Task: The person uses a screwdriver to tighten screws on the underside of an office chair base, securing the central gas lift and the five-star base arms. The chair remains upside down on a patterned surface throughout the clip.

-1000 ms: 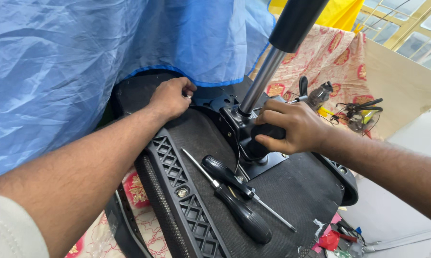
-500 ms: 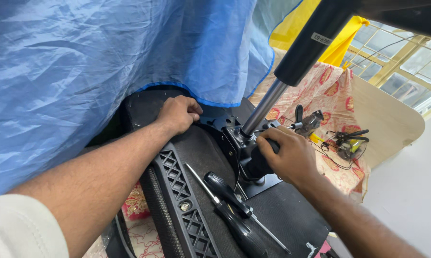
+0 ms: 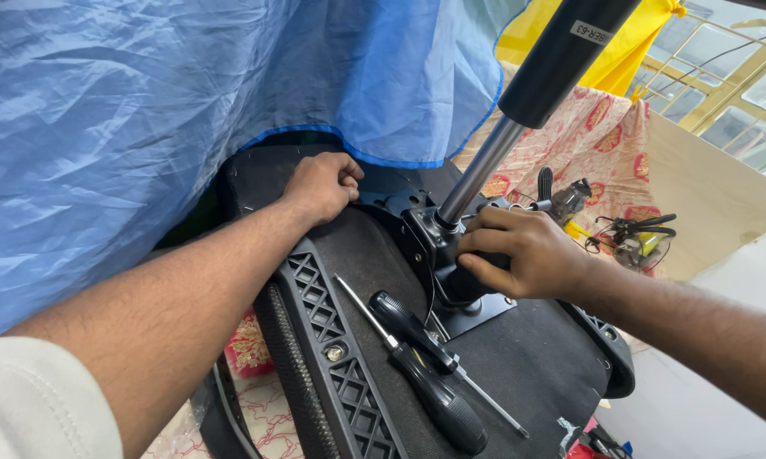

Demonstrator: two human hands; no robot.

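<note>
- Two hands work on an upturned chair seat (image 3: 519, 365): left hand (image 3: 322, 185) is fisted at its far edge, under the blue sheet (image 3: 145, 127).
- Right hand (image 3: 527, 253) wraps the black mechanism (image 3: 451, 263) below the metal post (image 3: 485, 170).
- Mechanism looks heavy, rigid, possibly greasy; the post seems the best grip.
- Two screwdrivers (image 3: 425, 374) lie loose nearby.

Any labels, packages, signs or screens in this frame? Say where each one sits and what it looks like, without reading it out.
Label: small white rectangular sticker with dark print, set at a slant on the black cylinder of the chair's gas lift, top of the picture, well above the right hand.
No packages, signs or screens can be made out.
</note>
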